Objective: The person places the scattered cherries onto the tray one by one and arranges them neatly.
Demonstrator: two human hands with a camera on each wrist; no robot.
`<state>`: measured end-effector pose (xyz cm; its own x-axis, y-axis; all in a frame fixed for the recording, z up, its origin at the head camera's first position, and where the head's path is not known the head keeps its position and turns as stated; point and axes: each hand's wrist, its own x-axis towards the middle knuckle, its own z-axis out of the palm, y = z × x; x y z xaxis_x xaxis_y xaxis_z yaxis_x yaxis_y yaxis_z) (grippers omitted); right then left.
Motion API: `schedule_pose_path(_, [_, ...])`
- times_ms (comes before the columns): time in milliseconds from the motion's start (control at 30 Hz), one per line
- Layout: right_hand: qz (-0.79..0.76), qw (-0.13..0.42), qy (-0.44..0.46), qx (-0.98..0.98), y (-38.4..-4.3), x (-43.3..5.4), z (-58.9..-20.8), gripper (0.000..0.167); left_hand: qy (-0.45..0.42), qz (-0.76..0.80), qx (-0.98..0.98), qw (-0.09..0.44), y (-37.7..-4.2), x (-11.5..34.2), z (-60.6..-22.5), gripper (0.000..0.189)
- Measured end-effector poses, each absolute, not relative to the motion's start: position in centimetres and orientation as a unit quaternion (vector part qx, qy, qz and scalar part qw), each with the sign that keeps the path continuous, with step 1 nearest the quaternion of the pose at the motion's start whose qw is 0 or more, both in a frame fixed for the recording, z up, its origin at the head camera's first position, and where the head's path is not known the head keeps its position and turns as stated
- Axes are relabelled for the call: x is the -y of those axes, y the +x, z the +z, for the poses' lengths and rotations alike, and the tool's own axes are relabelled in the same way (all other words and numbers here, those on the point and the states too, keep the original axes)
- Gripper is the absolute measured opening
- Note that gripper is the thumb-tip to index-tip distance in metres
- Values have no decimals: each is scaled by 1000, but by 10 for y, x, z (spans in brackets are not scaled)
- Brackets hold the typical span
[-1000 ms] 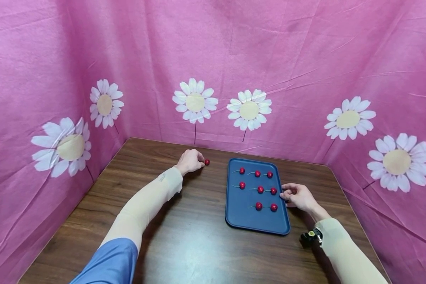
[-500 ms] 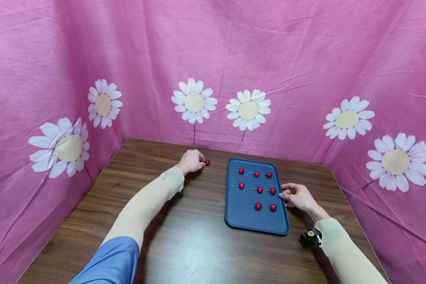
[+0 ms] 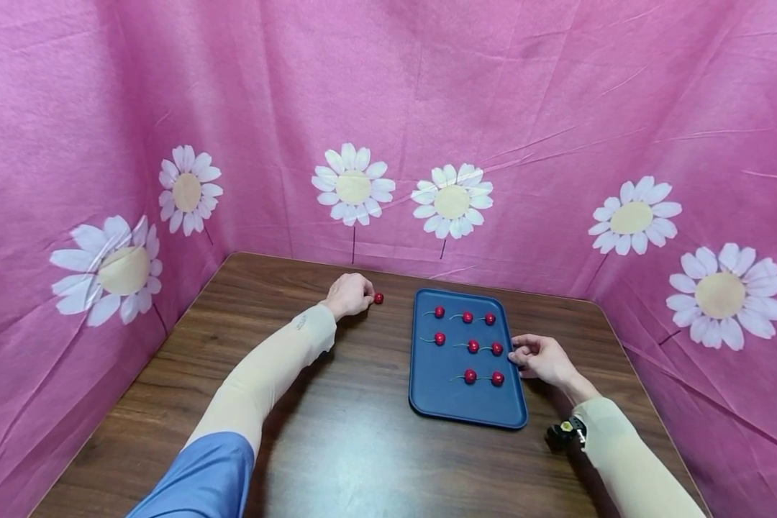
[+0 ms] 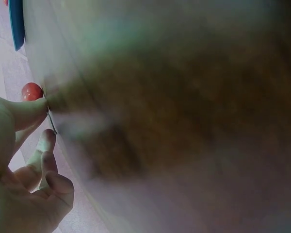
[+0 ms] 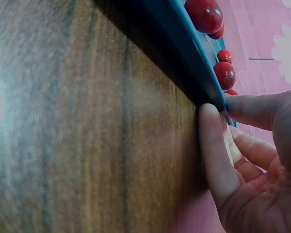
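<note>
Near the back edge of the wooden table, my left hand [image 3: 350,293] pinches a red cherry [image 3: 378,298] at its stem side, between thumb and fingertip. The left wrist view shows the round fruit [image 4: 32,91] just beyond the fingertips and its thin stem [image 4: 52,122] trailing below them. On the right, a dark blue tray [image 3: 440,392] bears several cherries in rows, their stems pointing left. My right hand [image 3: 547,360] grips the tray's right rim. Seen from the right wrist, the thumb and a finger [image 5: 214,145] sit on either side of that rim [image 5: 189,39].
A brown wood-grain table [image 3: 337,446] lies under everything. Pink cloth [image 3: 388,86] with printed daisies encloses its back and both sides. A small black device [image 3: 565,435] hangs at the right wrist.
Both hands keep their places, the left at the lone cherry and the right at the tray rim. Only a slight shift of the whole head view shows.
</note>
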<state>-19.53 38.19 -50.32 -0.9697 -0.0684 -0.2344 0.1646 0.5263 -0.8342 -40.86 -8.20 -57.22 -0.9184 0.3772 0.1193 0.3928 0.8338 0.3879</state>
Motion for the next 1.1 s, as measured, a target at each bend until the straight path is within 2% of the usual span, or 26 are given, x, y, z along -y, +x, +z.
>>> schedule_pose_path(200, [-486,121,27,-865,-196,-381,-502,50,-204,-228,952,21,-397,83,-560,11])
schedule_pose_path(500, [-482,119,24,-868,-196,-382,-504,51,-213,-231,949,7,-333,76,-492,12])
schedule_pose_path(1100, [-482,119,23,-868,-196,-382,-503,51,-281,-270,921,13,-298,46,-479,11])
